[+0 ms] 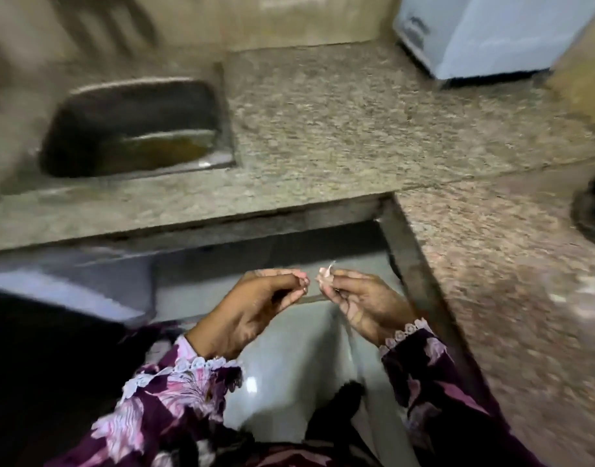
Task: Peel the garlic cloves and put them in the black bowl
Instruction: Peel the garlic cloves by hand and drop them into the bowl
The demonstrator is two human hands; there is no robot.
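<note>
Holding both hands out over the floor, in the inner corner of the L-shaped counter (323, 129), we're mid-peel. Nearest us, floral sleeves (175, 392) w/ lace cuffs. Right hand (363, 305) pinches a garlic clove (324, 276) at its fingertips, a pale papery flap of skin sticking up off it. Left hand (255, 308) sits just beside, fingertips curled together close to the clove; the shot is blurry, so we can't tell if it pinches a shred of skin or nothing. To do this well, we'd say: keep the right pinch firm on the clove's body, catch the loose flap w/ the left nails, pull along the clove rather than across, so skin strips off in one piece. Bits would prob. fall to the floor here. Farther off, a steel sink (138, 126) sits at the counter's left end, a white appliance (491, 32) at its far right corner. A dark round thing (592, 210) at the right edge may be the black bowl; can't confirm.
</note>
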